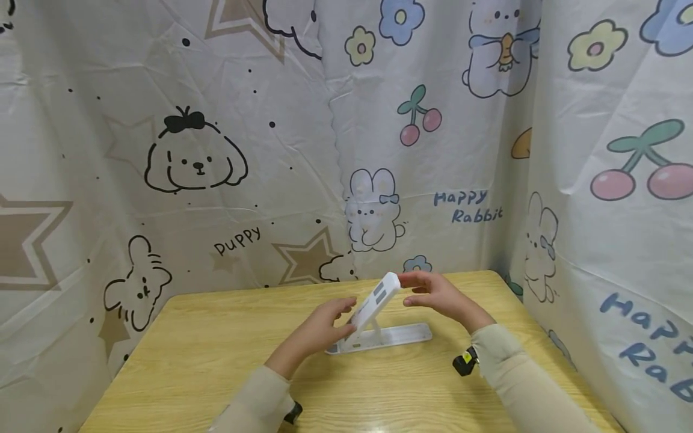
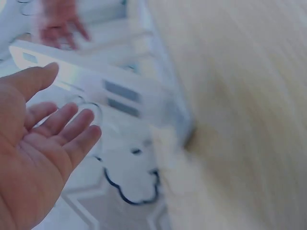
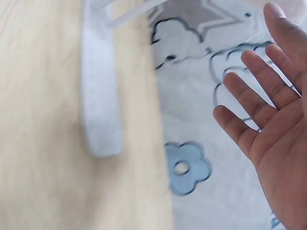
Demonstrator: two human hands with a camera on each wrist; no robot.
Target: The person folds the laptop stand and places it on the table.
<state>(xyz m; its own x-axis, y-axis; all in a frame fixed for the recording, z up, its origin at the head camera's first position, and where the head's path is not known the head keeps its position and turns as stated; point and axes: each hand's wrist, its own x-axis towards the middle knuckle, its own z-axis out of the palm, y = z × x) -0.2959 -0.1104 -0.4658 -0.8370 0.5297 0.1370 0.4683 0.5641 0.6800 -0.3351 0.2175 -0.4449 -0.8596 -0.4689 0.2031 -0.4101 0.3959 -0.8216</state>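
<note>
Flanking white stand (image 1: 375, 304), hands (image 1: 323, 325) (image 1: 441, 294) between side edges of table (image 1: 216, 343)

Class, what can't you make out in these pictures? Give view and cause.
- Head view: most of the dark device, hidden by the left sleeve.
- Left wrist view: details of the right hand, blurred and cut by the top edge.
- Right wrist view: upper part of the white stand, beyond the top edge.

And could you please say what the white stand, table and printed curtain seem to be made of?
White stand: probably smooth plastic, given its rounded corners and even colour; painted metal is possible.
Table: wood or wood-look laminate, faintly glossy, from its grain and highlight.
Printed curtain: cloth or plastic sheeting, perhaps faintly shiny, from its creases and folds.
</note>
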